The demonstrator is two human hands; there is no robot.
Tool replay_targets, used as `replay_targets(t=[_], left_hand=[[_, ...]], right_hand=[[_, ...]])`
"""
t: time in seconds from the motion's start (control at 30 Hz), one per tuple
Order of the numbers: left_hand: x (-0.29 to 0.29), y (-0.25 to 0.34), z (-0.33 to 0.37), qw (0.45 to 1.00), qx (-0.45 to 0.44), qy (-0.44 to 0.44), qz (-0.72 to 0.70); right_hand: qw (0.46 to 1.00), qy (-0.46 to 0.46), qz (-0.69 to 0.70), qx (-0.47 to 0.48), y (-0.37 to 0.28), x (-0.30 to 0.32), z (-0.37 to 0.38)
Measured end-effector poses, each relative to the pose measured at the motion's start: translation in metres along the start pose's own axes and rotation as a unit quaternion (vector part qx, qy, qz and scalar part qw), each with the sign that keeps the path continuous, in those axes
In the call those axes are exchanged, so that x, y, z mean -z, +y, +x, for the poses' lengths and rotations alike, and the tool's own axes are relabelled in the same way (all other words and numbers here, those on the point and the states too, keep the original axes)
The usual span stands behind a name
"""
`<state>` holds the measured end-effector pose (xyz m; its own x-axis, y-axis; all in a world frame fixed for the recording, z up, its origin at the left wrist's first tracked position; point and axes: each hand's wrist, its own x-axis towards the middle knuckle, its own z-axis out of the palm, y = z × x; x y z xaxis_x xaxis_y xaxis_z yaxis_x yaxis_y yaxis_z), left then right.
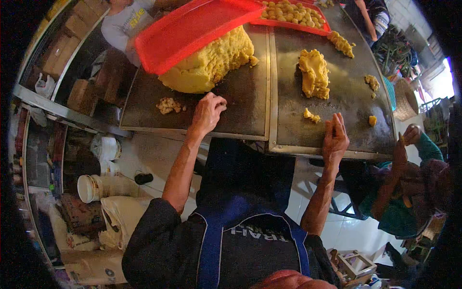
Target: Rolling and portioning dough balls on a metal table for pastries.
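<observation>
The big yellow dough block [211, 62] sits on my desk [243, 108], partly hidden by a slanting red tray [192, 31]. My left hand [209, 113] is just on the block's near side, fingers curled; I can't tell whether they pinch anything. My right hand [336, 138] is well to the block's right, fingers straight and together, gripping nothing I can see. Some shaping looks done: beyond the block to its right, a second red tray [299, 29] holds many small yellow balls [291, 13]. Much seems left, I'd judge: the block is bulky and undivided, and to its right lie a dough lump [314, 74] and a smaller scrap [312, 116], neither rolled. A crumbly pile [168, 105] lies by the block's near left.
</observation>
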<state>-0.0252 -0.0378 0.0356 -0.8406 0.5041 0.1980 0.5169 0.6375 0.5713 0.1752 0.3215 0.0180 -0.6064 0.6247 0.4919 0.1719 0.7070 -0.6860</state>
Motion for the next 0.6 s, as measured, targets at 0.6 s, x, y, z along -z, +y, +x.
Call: replay_targets(t=[0.6], left_hand=[[-0.004, 0.029, 0.004, 0.964, -0.021, 0.066, -0.255]], right_hand=[[0.936, -0.189, 0.03, 0.296, -0.132, -0.103, -0.059]])
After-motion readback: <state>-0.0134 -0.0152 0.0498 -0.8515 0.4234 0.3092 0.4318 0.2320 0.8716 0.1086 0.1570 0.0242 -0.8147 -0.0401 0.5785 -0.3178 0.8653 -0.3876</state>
